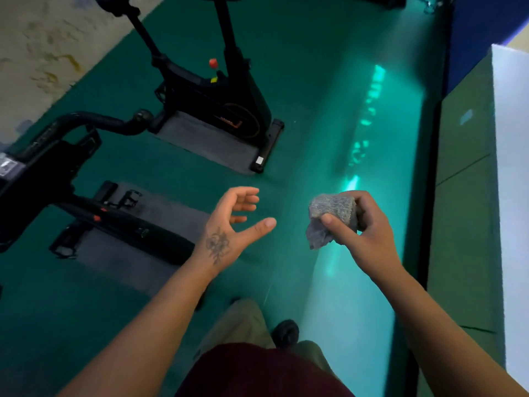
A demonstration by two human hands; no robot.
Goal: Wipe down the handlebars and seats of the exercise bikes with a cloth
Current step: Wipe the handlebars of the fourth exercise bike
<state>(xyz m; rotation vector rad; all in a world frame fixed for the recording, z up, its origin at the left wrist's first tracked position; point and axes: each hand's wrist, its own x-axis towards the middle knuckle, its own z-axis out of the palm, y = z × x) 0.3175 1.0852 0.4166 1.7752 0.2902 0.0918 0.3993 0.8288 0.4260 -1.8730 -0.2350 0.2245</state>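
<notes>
My right hand [363, 230] grips a bunched grey cloth [332, 216] at mid-frame, over the green floor. My left hand [232, 227] hovers beside it, fingers loosely spread and holding nothing, a hand's width from the cloth. Two black exercise bikes stand to the left. The near bike [43, 167] shows its curved handlebar [94, 121] at the left edge. The far bike [217, 96] stands upright behind it; its seat and handlebars are cut off by the top of the frame. Both hands are apart from the bikes.
Each bike stands on a grey mat [209, 141]. A glossy green floor [343, 110] runs ahead between the bikes and a green-and-white wall [469, 167] on the right. Pale flooring [43, 47] lies at the upper left. My legs and a dark shoe [286, 330] are below.
</notes>
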